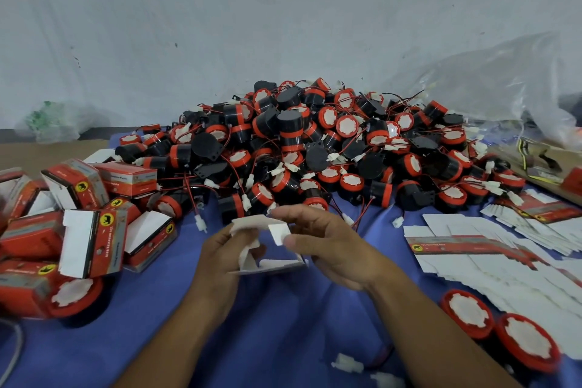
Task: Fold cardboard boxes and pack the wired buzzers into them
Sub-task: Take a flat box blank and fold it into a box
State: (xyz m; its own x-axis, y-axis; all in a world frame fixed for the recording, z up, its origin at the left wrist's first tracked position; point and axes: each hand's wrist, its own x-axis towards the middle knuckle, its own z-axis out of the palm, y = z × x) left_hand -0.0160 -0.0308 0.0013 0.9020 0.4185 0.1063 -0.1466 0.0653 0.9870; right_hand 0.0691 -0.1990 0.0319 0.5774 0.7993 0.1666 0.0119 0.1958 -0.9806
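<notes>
A small cardboard box (267, 249), white inside and half folded, hangs above the blue cloth at the centre. My left hand (226, 249) grips its left side with fingers curled round the flaps. My right hand (321, 246) pinches the flap on its right side. Behind them rises a big heap of black and red wired buzzers (315, 148) with white connectors. Two more buzzers (497, 334) lie face up at the lower right.
Several folded red boxes (78, 230) are piled at the left. A spread of flat unfolded box blanks (491, 249) lies at the right. A clear plastic bag (504, 88) sits at the back right. Loose white connectors (349, 362) lie near the front edge on the blue cloth (277, 324).
</notes>
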